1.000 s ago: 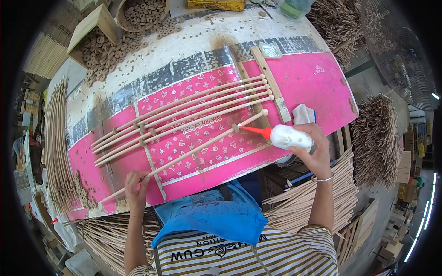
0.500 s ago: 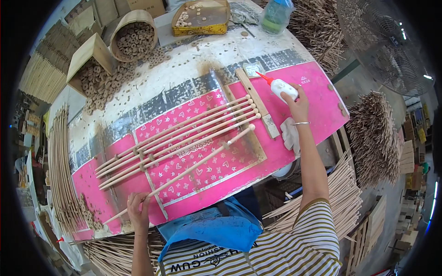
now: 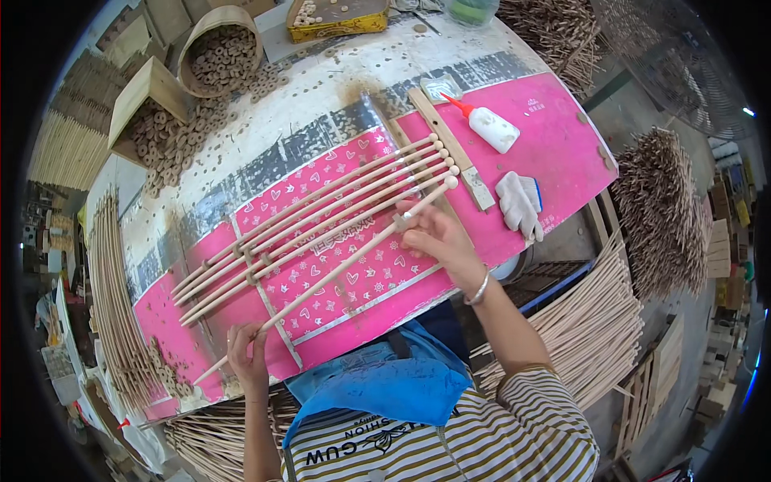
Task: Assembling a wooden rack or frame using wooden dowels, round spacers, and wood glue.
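My left hand (image 3: 247, 353) pinches the near end of a long wooden rod (image 3: 337, 269) that lies slantwise on the pink patterned table cover (image 3: 554, 153). My right hand (image 3: 434, 237) grips the same rod close to its far, knobbed end. Just beyond it lie several more rods (image 3: 321, 213) side by side, joined by thin cross slats. A white glue bottle (image 3: 491, 127) with a red nozzle lies on the cover to the far right, apart from both hands.
A flat wooden strip (image 3: 451, 149) and white gloves (image 3: 518, 205) lie right of the rods. Wooden rings fill a round basket (image 3: 217, 48) and spill by a wooden box (image 3: 148, 100). Rod bundles (image 3: 590, 321) surround the table; a yellow tray (image 3: 337, 16) sits far off.
My right hand set the glue bottle down on the pink cover at the far right and came back to grip the loose rod near its knobbed end. My left hand stayed on the rod.
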Demonstrator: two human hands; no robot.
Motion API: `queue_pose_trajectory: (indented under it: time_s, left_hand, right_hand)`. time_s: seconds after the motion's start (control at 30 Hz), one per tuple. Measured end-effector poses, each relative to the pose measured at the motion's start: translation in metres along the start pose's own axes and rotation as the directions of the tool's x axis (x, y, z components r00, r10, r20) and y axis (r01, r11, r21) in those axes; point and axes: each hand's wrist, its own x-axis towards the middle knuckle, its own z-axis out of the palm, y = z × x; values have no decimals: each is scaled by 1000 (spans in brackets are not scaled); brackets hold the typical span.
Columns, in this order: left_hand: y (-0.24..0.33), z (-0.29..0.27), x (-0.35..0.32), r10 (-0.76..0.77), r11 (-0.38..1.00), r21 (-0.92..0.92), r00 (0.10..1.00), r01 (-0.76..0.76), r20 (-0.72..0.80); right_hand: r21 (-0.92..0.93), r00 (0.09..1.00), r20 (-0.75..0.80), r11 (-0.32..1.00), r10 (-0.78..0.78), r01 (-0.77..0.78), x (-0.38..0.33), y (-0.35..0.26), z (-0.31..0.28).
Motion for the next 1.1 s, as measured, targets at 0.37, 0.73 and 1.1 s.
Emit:
queue_pose_trajectory:
  time_s: [0.37,0.73,1.1]
  left_hand:
    - [0,-3,-9,13,1000,25,1000,-13,-13]
    - [-2,-3,-4,16,1000,25,1000,-16,11]
    - [0,2,-1,30,999,34,999,-31,21]
  right_hand:
    - [102,994,-62,990,-91,97,9,20,9]
    - [143,996,-71,987,-59,69,-2,6,2]
    - [110,998,-34,993,-47,51,-11,8,-13]
